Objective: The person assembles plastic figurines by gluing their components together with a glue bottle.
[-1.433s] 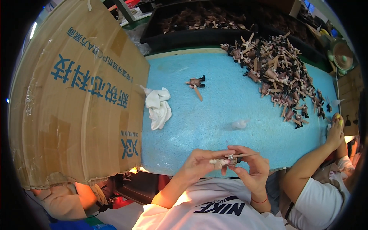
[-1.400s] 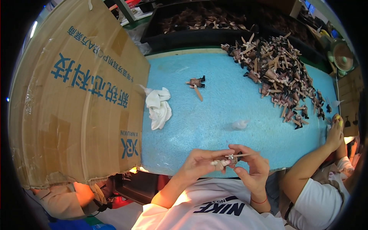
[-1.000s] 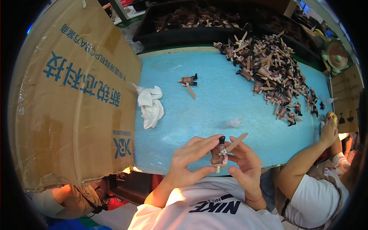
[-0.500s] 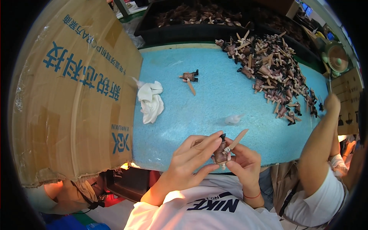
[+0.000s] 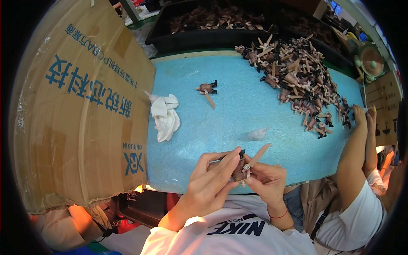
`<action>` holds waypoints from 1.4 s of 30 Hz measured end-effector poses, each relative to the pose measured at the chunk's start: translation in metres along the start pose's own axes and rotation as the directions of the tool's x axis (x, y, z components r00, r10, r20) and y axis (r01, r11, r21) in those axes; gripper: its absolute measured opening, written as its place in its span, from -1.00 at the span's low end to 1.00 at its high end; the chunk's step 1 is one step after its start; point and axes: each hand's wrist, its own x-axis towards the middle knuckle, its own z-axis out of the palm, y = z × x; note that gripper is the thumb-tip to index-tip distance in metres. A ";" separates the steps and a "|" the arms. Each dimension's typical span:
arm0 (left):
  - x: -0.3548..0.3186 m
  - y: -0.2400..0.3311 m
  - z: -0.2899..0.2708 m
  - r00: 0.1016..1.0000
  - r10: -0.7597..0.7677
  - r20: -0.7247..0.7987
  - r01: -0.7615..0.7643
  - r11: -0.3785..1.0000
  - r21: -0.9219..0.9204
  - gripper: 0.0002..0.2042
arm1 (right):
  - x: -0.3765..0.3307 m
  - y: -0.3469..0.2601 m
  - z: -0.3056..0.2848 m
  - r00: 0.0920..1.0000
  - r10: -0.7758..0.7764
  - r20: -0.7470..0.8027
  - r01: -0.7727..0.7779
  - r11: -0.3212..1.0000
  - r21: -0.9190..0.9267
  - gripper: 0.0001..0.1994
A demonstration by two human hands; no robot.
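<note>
Head: figurine [image 5: 239, 172] between both hands [image 5: 210, 182] [image 5: 268, 183]

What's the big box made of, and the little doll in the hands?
The box looks like matte brown cardboard: its near edge is ragged. The doll is probably hard plastic, mostly dull, judging by its crisp, molded-looking parts, but I'm unsure.

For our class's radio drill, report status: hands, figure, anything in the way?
Left hand, right hand both gripping brown figure. Tan blade juts outward. Small pale bottle lies beyond, touching neither hand.
</note>
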 end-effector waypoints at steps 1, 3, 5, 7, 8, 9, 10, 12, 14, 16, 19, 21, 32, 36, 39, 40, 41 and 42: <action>0.000 -0.001 0.000 1.000 -0.003 -0.007 0.003 1.000 0.009 -0.35 | 0.001 -0.001 0.002 1.000 -0.004 -0.004 0.004 1.000 0.002 -0.65; -0.001 -0.002 -0.001 1.000 -0.002 -0.009 0.002 1.000 0.022 -0.36 | 0.002 -0.002 0.004 1.000 0.002 0.004 -0.002 1.000 -0.002 -0.65; -0.002 -0.004 -0.003 0.996 -0.091 -0.001 0.090 0.988 -0.127 -0.34 | 0.003 -0.006 0.002 0.999 -0.006 0.033 0.008 0.999 -0.049 -0.64; -0.007 -0.008 0.002 0.990 -0.136 -0.044 0.119 0.954 -0.275 -0.34 | 0.005 -0.007 0.003 0.997 -0.015 0.072 0.021 0.996 -0.086 -0.64; -0.009 -0.010 0.005 0.978 -0.190 -0.082 0.138 0.894 -0.427 -0.34 | 0.006 -0.006 0.004 0.998 -0.036 0.060 0.034 0.999 0.025 -0.63; -0.010 -0.012 0.006 0.978 -0.188 -0.084 0.137 0.898 -0.417 -0.34 | 0.006 -0.006 0.004 0.997 -0.053 0.047 0.046 0.990 0.135 -0.62; -0.011 -0.013 0.007 0.972 -0.225 -0.071 0.154 0.833 -0.531 -0.35 | 0.006 -0.008 0.003 0.998 -0.036 0.057 0.030 0.993 0.115 -0.62; -0.012 -0.014 0.007 0.964 -0.261 -0.058 0.167 0.760 -0.628 -0.36 | 0.004 -0.011 0.003 0.998 -0.022 0.051 0.016 0.994 0.111 -0.64; -0.013 -0.016 0.007 0.959 -0.280 -0.034 0.170 0.670 -0.722 -0.38 | 0.002 -0.010 0.001 0.999 -0.005 0.044 0.000 0.995 0.105 -0.65; -0.014 -0.017 0.008 0.963 -0.266 -0.050 0.150 0.679 -0.719 -0.39 | 0.000 -0.010 0.000 0.999 -0.018 0.051 0.014 0.997 0.076 -0.67; -0.015 -0.018 0.008 0.967 -0.245 -0.068 0.120 0.677 -0.726 -0.39 | -0.001 -0.010 0.003 0.999 -0.010 0.031 0.007 0.997 0.079 -0.69; -0.016 -0.019 0.008 0.969 -0.236 -0.075 0.107 0.673 -0.732 -0.38 | -0.002 -0.009 0.002 0.999 -0.009 0.036 0.007 0.999 0.051 -0.69; -0.005 -0.016 0.005 0.901 -0.427 0.077 0.196 0.244 -0.950 -0.52 | -0.014 -0.011 -0.001 0.997 0.058 0.044 -0.053 0.991 -0.119 -0.72; 0.016 -0.013 -0.010 0.908 -0.342 -0.241 0.006 0.587 -0.810 -0.53 | -0.015 -0.014 -0.002 0.998 -0.006 0.060 0.020 0.971 -0.237 -0.73; 0.053 -0.011 -0.019 0.875 -0.129 -0.467 -0.139 0.856 -0.497 -0.55 | -0.015 -0.017 -0.004 0.994 -0.081 0.067 0.099 0.935 -0.340 -0.72; 0.064 -0.013 -0.021 0.876 -0.121 -0.467 -0.145 0.857 -0.494 -0.55 | -0.015 -0.018 -0.004 0.990 -0.115 0.085 0.140 0.908 -0.395 -0.72; 0.074 -0.018 -0.023 0.852 -0.023 -0.523 -0.186 0.920 -0.344 -0.54 | -0.015 -0.020 -0.003 0.989 -0.122 0.085 0.146 0.907 -0.394 -0.72; 0.084 -0.021 -0.023 0.823 0.082 -0.562 -0.222 0.957 -0.186 -0.53 | -0.015 -0.020 -0.004 0.984 -0.155 0.090 0.179 0.877 -0.446 -0.72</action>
